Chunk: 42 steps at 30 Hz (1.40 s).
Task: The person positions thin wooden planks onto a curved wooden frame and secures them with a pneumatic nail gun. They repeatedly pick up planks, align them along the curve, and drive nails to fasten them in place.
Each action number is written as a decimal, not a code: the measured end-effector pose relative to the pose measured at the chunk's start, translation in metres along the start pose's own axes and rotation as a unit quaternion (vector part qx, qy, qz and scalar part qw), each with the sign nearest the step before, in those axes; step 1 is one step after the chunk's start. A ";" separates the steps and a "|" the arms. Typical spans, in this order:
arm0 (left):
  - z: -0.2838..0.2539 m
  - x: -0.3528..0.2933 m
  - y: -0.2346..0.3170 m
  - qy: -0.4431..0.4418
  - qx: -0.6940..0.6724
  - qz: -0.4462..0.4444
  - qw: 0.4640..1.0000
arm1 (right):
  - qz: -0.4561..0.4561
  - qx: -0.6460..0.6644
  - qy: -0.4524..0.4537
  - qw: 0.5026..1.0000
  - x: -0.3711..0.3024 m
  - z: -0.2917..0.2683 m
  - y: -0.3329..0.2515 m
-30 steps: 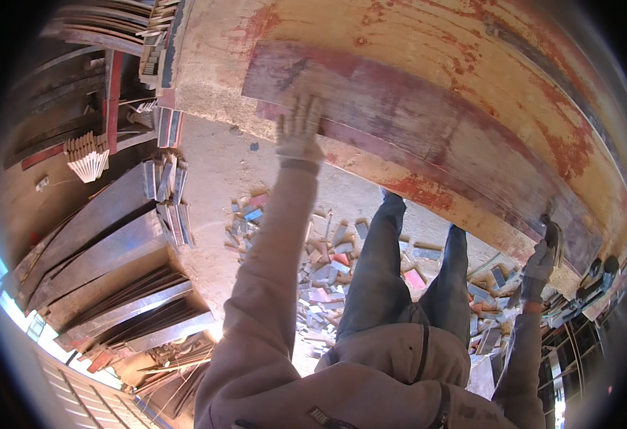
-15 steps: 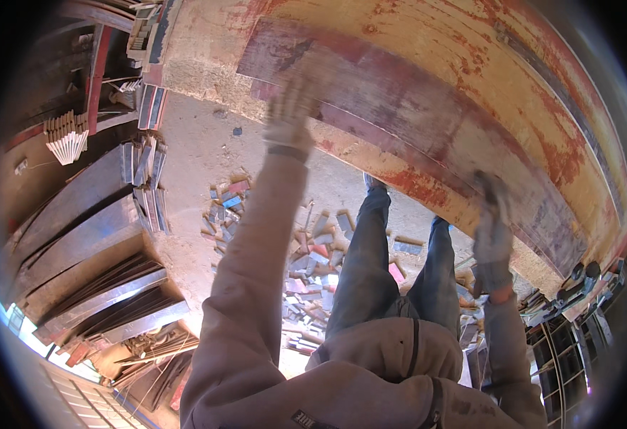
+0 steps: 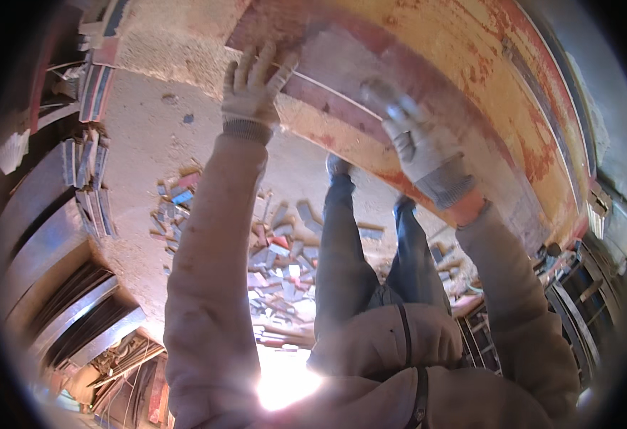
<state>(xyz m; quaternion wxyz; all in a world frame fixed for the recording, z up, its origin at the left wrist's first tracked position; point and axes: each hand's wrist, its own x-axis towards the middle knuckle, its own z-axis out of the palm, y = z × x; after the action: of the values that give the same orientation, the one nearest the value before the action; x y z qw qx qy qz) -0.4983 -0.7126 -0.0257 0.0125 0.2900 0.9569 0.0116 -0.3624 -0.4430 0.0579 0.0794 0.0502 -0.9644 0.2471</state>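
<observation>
My left hand (image 3: 251,89), in a pale glove, lies with spread fingers on the near edge of a long, worn reddish-brown board (image 3: 463,118). My gloved right hand (image 3: 428,150) is over the same board, farther right. Its fingers are smeared by motion and show a dark, shiny patch; whether they hold anything I cannot make out. A narrower reddish strip (image 3: 335,104) lies along the board's near side, with a pale line between them. Both rest on a large yellowish panel (image 3: 485,43) with red stains and a rough near edge.
Several small wood offcuts (image 3: 281,268) litter the dusty floor (image 3: 138,136) around my legs. Stacked boards (image 3: 38,243) stand at the left. A dark metal frame (image 3: 574,314) is at the lower right. Bright light glares near my lap.
My right hand has moved left and away from me, from the board's right part to nearer its middle. My left hand has come back to the near edge. The whole view has shifted.
</observation>
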 end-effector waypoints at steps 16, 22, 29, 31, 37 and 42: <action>0.016 0.010 -0.051 0.007 -0.003 -0.094 0.996 | -0.079 0.143 0.042 0.986 0.067 -0.001 -0.033; 0.016 0.009 -0.056 0.038 -0.013 -0.016 0.999 | 0.201 0.015 -0.213 0.956 0.030 0.048 -0.026; 0.005 -0.008 0.066 -0.134 0.163 0.046 0.976 | 0.238 0.022 -0.014 0.971 -0.140 -0.030 0.022; 0.004 -0.029 0.130 -0.044 -0.018 0.098 0.994 | 0.287 0.037 0.026 0.957 -0.178 -0.050 0.043; -0.003 -0.061 0.273 -0.014 -0.131 0.164 0.978 | 0.461 -0.042 -0.078 0.883 -0.284 -0.086 0.087; 0.000 -0.088 0.364 -0.037 -0.101 0.179 0.978 | 0.461 -0.092 -0.022 0.883 -0.370 -0.115 0.122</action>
<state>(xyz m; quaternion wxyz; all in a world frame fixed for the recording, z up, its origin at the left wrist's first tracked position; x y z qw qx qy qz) -0.2234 -0.4589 -0.0139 0.0751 0.4544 0.8820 0.0995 -0.0004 -0.2599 0.0346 -0.0599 -0.4019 -0.8987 0.1650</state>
